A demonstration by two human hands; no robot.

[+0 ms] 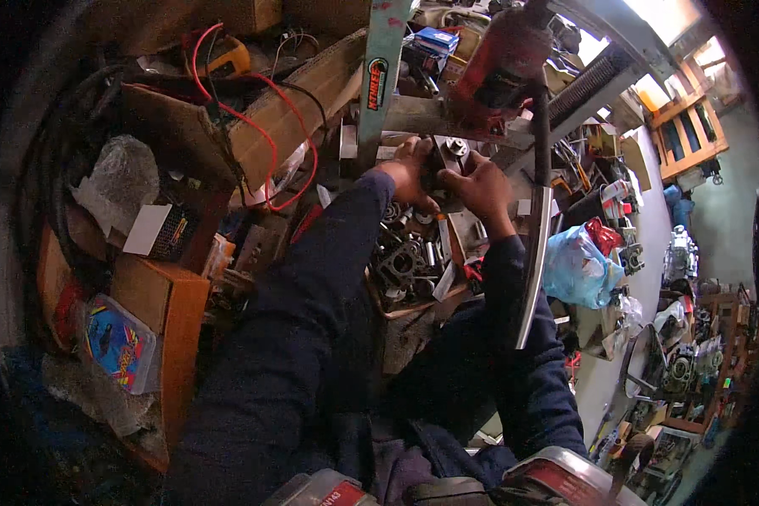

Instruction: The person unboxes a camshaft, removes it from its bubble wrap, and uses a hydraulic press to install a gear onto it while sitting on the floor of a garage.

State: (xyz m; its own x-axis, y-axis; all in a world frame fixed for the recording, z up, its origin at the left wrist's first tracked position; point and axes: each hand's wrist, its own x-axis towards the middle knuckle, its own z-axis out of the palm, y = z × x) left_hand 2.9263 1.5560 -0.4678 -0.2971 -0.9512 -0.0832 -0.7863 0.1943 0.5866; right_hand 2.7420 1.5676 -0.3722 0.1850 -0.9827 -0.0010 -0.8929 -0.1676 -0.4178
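Both my hands are at a press frame, under a red bottle jack (pixel 499 80). Between them is a metal machine part (pixel 454 152) with a round silver end and a darker body; its exact kind is hidden by my fingers. My left hand (pixel 411 175) is closed on its left side, fingers curled and partly hidden. My right hand (pixel 486 187) grips it from the right, thumb lying toward the near side. Just below the hands sits a tray (pixel 413 310) of loose metal engine parts (pixel 402 263).
The press's teal upright (pixel 381 84) stands close to my left hand; a pale metal bar (pixel 535 270) runs beside my right forearm. Cardboard boxes (pixel 266 135) and a red cable (pixel 271 152) lie left. A blue plastic bag (pixel 580 266) and crowded tools sit right.
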